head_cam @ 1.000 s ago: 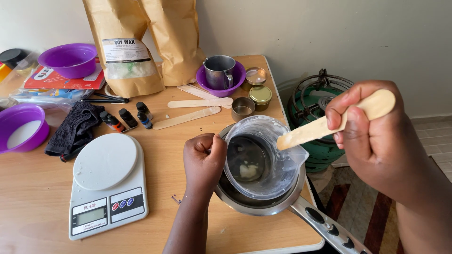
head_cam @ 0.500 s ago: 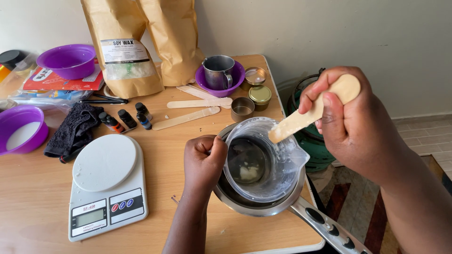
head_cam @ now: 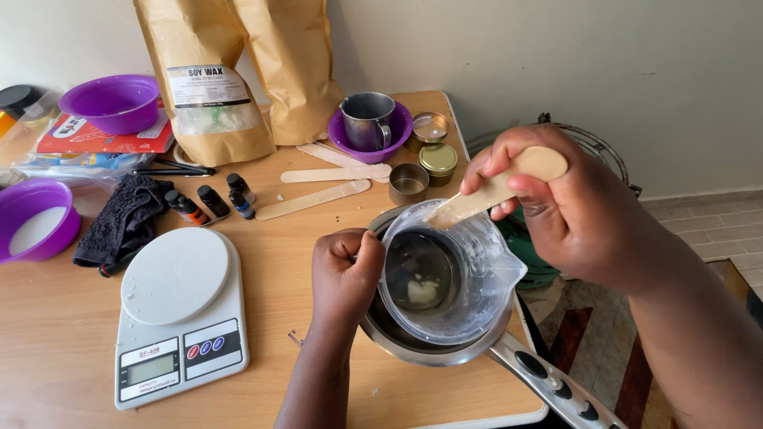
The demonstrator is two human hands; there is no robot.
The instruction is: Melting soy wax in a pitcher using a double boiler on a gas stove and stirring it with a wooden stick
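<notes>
While clutching stick (head_cam: pixel 485 193) and jug (head_cam: pixel 445 270), both hands.

Your only view comes from the camera on your head, tilted steeply down and a little forward over the wooden table (head_cam: pixel 71 349). It sits close: your left hand (head_cam: pixel 343 270) and right hand (head_cam: pixel 568 210) fill the near centre and right, forearms running off the bottom edge. The lens faces the far wall, where two brown paper bags (head_cam: pixel 238 71) lean. The table spreads left; its right edge drops to tiled floor (head_cam: pixel 715 230) and a striped rug (head_cam: pixel 628 373). The clear jug (head_cam: pixel 477 278) in a steel pan (head_cam: pixel 433 349) lies almost dead centre. No second view overlaps this one.
</notes>
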